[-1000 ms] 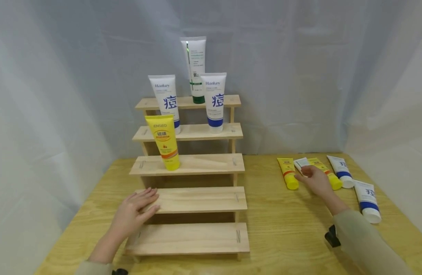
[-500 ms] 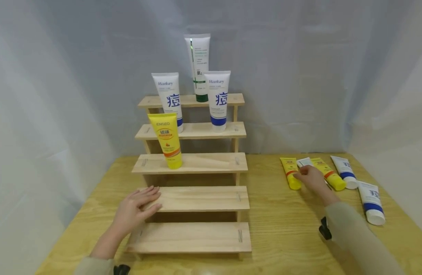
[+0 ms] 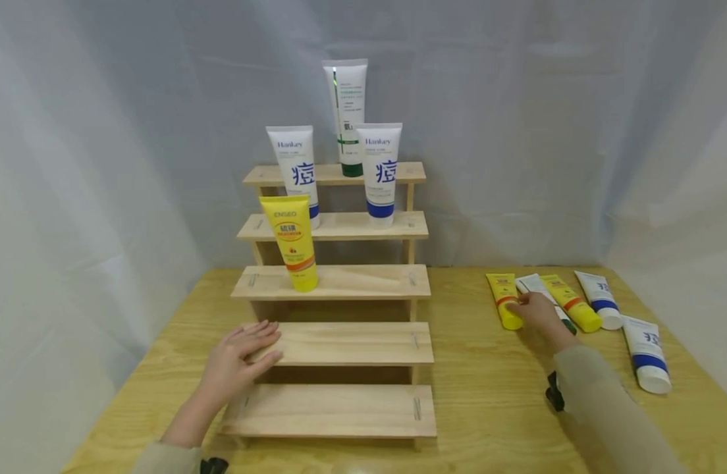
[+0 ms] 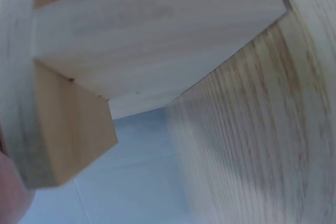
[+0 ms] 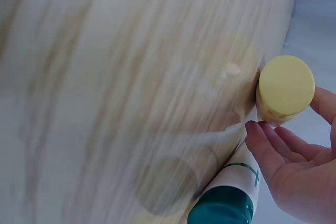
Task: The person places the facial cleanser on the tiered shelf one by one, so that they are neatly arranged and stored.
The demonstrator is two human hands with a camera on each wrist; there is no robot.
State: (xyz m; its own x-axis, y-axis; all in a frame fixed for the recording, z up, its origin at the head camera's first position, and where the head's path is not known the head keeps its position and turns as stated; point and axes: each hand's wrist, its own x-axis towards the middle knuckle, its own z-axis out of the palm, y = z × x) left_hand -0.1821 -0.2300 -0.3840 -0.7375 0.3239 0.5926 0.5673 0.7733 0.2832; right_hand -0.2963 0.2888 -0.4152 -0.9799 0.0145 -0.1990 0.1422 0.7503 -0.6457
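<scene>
At the left end of a wooden tiered stand (image 3: 351,343), my left hand (image 3: 236,359) rests on the second step from the bottom, fingers extended. The left wrist view shows the stand's side (image 4: 152,30) and a bit of that hand at the edge. My right hand (image 3: 540,313) is at a yellow tube (image 3: 503,296) lying on the table. In the right wrist view, thumb and fingers (image 5: 265,148) pinch the tube from both sides near its yellow cap (image 5: 286,85). Beside it, partly hidden by the hand, lies a white tube with a dark green cap (image 5: 223,205).
Another yellow tube (image 3: 571,304) and two white-and-blue tubes, one farther back (image 3: 598,299) and one nearer (image 3: 646,354), lie at the right. On the stand's upper steps stand a yellow tube (image 3: 292,243), two white-and-blue tubes (image 3: 379,174) and a green-capped white tube (image 3: 347,112).
My right hand has moved slightly left and down onto the yellow tube, uncovering more of the green-capped white tube. The head view has shifted a little; my left hand stays on the step.
</scene>
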